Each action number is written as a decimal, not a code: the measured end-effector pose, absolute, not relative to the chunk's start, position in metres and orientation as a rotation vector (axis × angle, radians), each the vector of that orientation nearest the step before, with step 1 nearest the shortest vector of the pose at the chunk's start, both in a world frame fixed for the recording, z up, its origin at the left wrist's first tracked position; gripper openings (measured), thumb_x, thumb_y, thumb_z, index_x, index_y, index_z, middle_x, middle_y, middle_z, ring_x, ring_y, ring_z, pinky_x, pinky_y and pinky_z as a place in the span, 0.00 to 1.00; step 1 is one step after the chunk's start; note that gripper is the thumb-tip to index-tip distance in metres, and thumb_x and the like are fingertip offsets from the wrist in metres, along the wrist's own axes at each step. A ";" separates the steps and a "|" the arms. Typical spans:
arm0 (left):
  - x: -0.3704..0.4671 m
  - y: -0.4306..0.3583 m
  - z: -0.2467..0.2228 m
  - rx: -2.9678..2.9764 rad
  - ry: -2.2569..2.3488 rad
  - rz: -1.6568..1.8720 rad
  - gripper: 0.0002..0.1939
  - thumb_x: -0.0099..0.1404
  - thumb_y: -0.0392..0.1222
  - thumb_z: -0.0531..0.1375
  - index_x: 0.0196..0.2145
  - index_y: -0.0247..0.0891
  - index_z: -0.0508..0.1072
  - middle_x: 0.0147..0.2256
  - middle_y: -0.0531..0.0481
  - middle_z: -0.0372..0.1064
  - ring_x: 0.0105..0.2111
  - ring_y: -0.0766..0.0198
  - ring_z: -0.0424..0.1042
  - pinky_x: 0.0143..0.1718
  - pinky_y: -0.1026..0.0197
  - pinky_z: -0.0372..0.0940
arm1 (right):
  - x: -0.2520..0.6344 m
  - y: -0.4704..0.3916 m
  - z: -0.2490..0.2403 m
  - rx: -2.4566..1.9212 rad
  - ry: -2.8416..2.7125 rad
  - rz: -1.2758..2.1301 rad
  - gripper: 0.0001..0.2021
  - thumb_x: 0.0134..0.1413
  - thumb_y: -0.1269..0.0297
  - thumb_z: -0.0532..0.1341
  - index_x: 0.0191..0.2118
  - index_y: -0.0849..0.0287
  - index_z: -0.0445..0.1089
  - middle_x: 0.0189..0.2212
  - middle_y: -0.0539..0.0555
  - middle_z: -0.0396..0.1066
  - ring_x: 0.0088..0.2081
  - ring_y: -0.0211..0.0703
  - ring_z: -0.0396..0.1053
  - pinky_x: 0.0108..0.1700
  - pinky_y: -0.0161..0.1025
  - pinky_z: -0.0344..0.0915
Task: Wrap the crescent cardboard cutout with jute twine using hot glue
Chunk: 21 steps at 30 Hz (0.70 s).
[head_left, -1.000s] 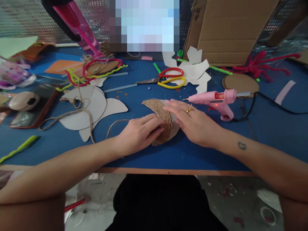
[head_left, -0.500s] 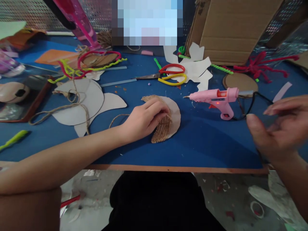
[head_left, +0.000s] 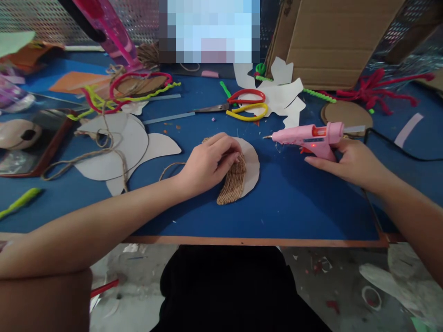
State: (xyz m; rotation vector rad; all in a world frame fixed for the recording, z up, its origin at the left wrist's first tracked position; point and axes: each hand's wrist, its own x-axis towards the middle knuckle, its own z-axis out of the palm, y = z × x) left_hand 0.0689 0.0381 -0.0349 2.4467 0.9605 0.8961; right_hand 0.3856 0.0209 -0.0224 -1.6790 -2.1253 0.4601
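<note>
My left hand (head_left: 212,161) rests over a round white card piece (head_left: 252,168) lying on the table. Its thumb and fingertips pinch the twine (head_left: 232,184), whose rows cover the left part of the card; a loose strand runs out under the wrist. To the right, a pink hot glue gun (head_left: 311,136) with a small lit light points its nozzle left, towards the card. My right hand (head_left: 353,161) is closed round the gun's handle, the thumb on the near side and some fingers hidden behind it.
Scissors (head_left: 238,107) with red and yellow handles lie behind the card, beside white paper cut-outs (head_left: 277,94). White card shapes (head_left: 114,147) with twine sit at left. A cardboard box (head_left: 332,41) stands at the back, a cardboard disc (head_left: 348,117) before it. The table's wooden edge (head_left: 242,241) is near me.
My right hand has moved left from beside the glue gun and closed on its handle. My left hand keeps its place on the card with the twine.
</note>
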 end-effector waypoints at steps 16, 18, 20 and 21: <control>0.069 0.039 -0.036 2.516 1.021 0.899 0.06 0.66 0.31 0.52 0.35 0.36 0.69 0.34 0.50 0.69 0.35 0.64 0.70 0.35 0.63 0.64 | 0.352 -0.035 0.024 -1.311 -2.477 0.549 0.07 0.56 0.60 0.60 0.29 0.54 0.68 0.22 0.48 0.68 0.25 0.39 0.69 0.23 0.35 0.64; 0.069 0.038 -0.035 2.505 1.043 0.881 0.06 0.66 0.32 0.52 0.35 0.36 0.69 0.34 0.49 0.69 0.35 0.63 0.70 0.35 0.62 0.65 | 0.344 -0.038 0.022 -1.364 -2.466 0.535 0.09 0.57 0.60 0.60 0.28 0.56 0.67 0.21 0.47 0.66 0.22 0.36 0.65 0.23 0.35 0.62; 0.068 0.037 -0.036 2.504 1.054 0.875 0.06 0.66 0.33 0.52 0.35 0.36 0.69 0.34 0.49 0.70 0.36 0.62 0.71 0.36 0.62 0.65 | 0.339 -0.039 0.019 -1.428 -2.450 0.497 0.12 0.57 0.58 0.59 0.26 0.56 0.65 0.19 0.47 0.63 0.20 0.36 0.61 0.23 0.37 0.59; 0.068 0.037 -0.036 2.507 1.056 0.877 0.06 0.66 0.33 0.52 0.36 0.36 0.69 0.34 0.49 0.70 0.36 0.62 0.71 0.36 0.61 0.65 | 0.337 -0.039 0.018 -1.462 -2.446 0.483 0.13 0.58 0.57 0.58 0.25 0.56 0.65 0.19 0.47 0.62 0.20 0.36 0.60 0.24 0.37 0.58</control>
